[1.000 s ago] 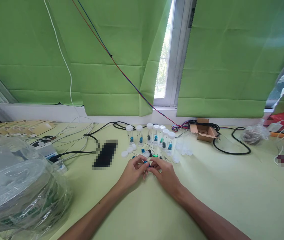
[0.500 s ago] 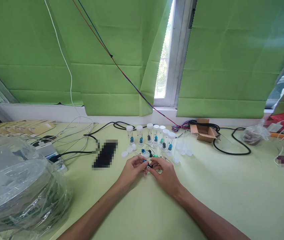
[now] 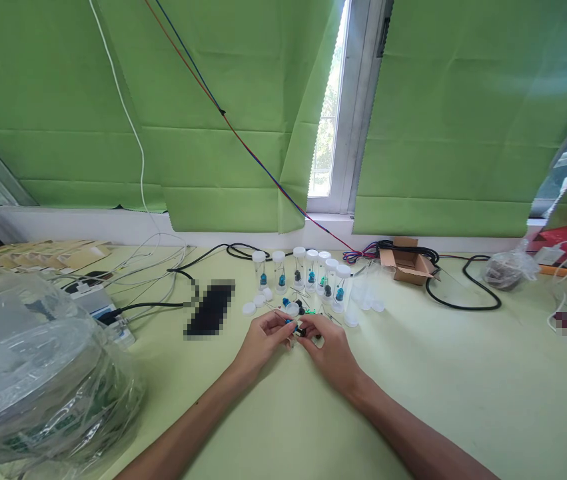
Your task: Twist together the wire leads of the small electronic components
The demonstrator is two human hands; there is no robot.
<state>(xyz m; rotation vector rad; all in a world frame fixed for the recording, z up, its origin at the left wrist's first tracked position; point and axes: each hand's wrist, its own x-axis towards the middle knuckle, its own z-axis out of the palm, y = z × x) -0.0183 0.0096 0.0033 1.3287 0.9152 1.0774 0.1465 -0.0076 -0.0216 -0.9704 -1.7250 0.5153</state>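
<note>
Over the table, my left hand (image 3: pixel 264 340) pinches a small blue piece (image 3: pixel 290 322) between thumb and fingers. My right hand (image 3: pixel 332 345) is closed on a small black piece (image 3: pixel 302 331) right beside it. The two pieces meet or nearly meet; whether they are joined I cannot tell. Just beyond my fingertips lie loose small parts (image 3: pixel 300 306) in black, blue and green, some with thin metal pins. Behind them several clear vials (image 3: pixel 280 270) with white caps stand upright, holding blue, green or dark pieces with pins. Loose white caps (image 3: pixel 249 308) lie to their left.
Empty-looking clear tubes (image 3: pixel 351 312) lie right of the vials. An open cardboard box (image 3: pixel 410 265) and a black cable (image 3: pixel 463 307) are at the back right. On the left sit a pixelated dark object (image 3: pixel 210 310), a power strip (image 3: pixel 94 303) and a large plastic-wrapped bundle (image 3: pixel 48 380).
My right fingers have shifted very slightly, showing more of the black piece. Both hands otherwise stay in place, and the vials stand as before.
</note>
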